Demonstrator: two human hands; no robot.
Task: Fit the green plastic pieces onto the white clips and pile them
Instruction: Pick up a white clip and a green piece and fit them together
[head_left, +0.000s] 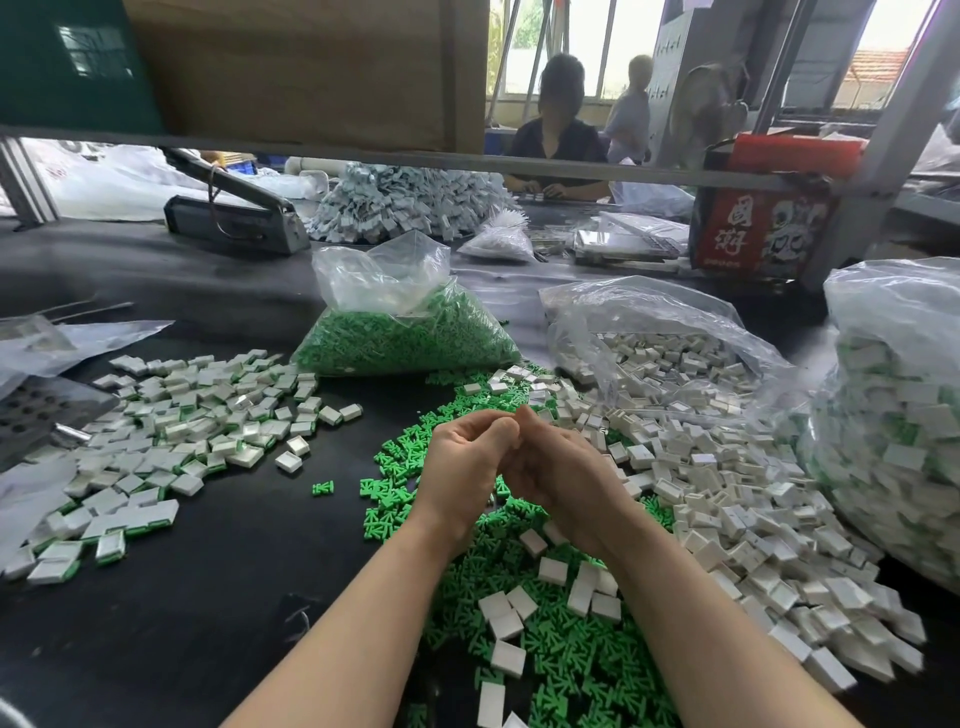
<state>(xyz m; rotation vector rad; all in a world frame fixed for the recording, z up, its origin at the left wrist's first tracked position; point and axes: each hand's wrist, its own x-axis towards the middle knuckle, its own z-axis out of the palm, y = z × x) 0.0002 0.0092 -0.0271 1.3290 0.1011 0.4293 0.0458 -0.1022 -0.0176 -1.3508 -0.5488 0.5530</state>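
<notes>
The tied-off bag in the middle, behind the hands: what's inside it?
The clear bag holds loose green pieces, heaped against its lower half; its upper half is empty, crumpled plastic. Anything buried under the green heap is hidden.

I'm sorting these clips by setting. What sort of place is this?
Most likely a small factory assembly bench: a bulk bag of green pieces, heaps of white clips, a pile of assembled clips, and another worker seated opposite.

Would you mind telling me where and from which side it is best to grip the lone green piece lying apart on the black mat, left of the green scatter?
Probably from straight above, pinching the lone green piece across its narrow middle. It lies flat on the black mat with bare mat all around, so fingers can likely close from both sides.
</notes>
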